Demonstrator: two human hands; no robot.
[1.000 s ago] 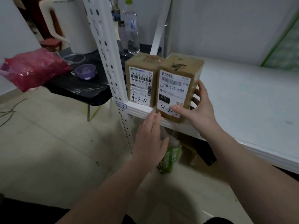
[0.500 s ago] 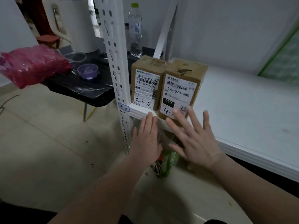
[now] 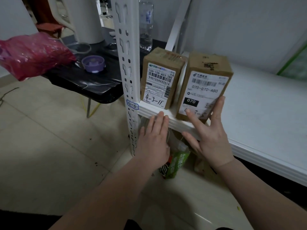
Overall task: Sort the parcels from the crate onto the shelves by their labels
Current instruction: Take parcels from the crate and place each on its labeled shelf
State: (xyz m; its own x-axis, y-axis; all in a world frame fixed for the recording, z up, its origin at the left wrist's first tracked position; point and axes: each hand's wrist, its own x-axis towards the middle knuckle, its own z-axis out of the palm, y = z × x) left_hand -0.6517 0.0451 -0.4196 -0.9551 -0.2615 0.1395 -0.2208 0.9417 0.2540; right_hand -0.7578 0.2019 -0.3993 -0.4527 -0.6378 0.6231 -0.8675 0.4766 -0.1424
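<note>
From the head camera, two brown parcels stand upright at the left front corner of a white shelf (image 3: 259,103), beside a perforated upright (image 3: 123,63) bearing a tag that reads 4-3. The left parcel (image 3: 160,78) is marked 4-3-11; the right parcel (image 3: 205,85) overhangs the front lip a little, its handwritten code partly covered. The right hand (image 3: 210,138) has its fingers (image 3: 218,108) spread wide, the tips against the lower front of that parcel, holding nothing. The left hand (image 3: 153,140) is flat, fingers together, resting at the shelf's front edge just below the first parcel. The step looks like squaring up the second parcel: it would go best with an even push low on the face, straight back, so the box slides rather than tips, and ends flush beside its neighbour with the label facing out. The shelf is smooth and otherwise bare in view. To the left, a black worktop (image 3: 86,87) carries a pink bag (image 3: 31,55) and a purple lid (image 3: 93,63); below lies a tiled floor (image 3: 49,138) and a green packet (image 3: 177,163). No crate is in view.
</note>
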